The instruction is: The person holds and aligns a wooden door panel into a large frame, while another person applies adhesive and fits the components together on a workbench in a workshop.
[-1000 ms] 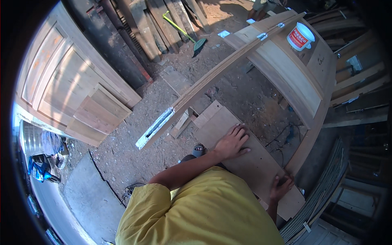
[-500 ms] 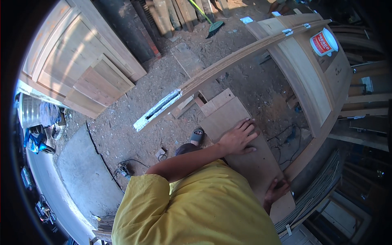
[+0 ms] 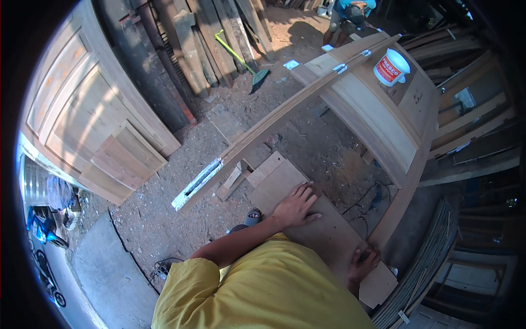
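Keeping the flat wooden board [image 3: 329, 233] steady, from centre to lower right of the frame, seemed best served by even pressure: the left hand [image 3: 296, 206] lay palm-down, fingers spread, while the right hand [image 3: 362, 264] curled near the edge, its grip impossible to tell.

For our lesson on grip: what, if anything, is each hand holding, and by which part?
The left hand lies on the board, gripping nothing; whether the right hand grips the board's edge cannot be told.
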The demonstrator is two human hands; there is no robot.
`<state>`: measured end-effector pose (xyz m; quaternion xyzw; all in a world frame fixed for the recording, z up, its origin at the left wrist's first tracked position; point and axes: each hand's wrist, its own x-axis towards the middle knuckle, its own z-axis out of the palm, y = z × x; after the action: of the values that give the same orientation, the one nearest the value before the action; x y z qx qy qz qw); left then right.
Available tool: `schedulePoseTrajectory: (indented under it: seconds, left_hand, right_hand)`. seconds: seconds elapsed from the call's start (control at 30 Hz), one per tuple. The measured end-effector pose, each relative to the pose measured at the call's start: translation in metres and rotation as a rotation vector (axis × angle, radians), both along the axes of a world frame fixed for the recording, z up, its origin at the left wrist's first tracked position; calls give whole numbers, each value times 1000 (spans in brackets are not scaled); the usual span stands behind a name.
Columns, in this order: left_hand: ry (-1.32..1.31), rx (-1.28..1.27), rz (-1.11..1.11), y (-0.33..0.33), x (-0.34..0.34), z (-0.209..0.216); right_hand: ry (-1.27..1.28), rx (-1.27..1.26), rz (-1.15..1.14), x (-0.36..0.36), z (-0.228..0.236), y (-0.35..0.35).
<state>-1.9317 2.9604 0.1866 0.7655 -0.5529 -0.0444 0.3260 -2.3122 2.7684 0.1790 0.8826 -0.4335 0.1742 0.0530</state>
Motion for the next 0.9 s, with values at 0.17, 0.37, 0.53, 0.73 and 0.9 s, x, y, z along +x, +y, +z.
schedulePoseTrajectory:
  seconds: [0.17, 0.37, 0.53, 0.73, 0.9]
  left_hand:
    - [-79, 55, -10, -3, 3, -1]
    - [-60, 94, -41, -5, 4, -7]
    - [-61, 106, -51, -4, 2, -12]
    - [-41, 91, -30, -3, 0, -15]
    - [-60, 83, -38, -3, -1, -12]
  right_hand:
    - [-264, 95, -42, 19, 18, 8]
    - [-231, 123, -95, 20, 23, 17]
    - [-247, 128, -90, 16, 23, 16]
    - [-255, 184, -127, 18, 28, 19]
    - [-231, 190, -147, 16, 28, 20]
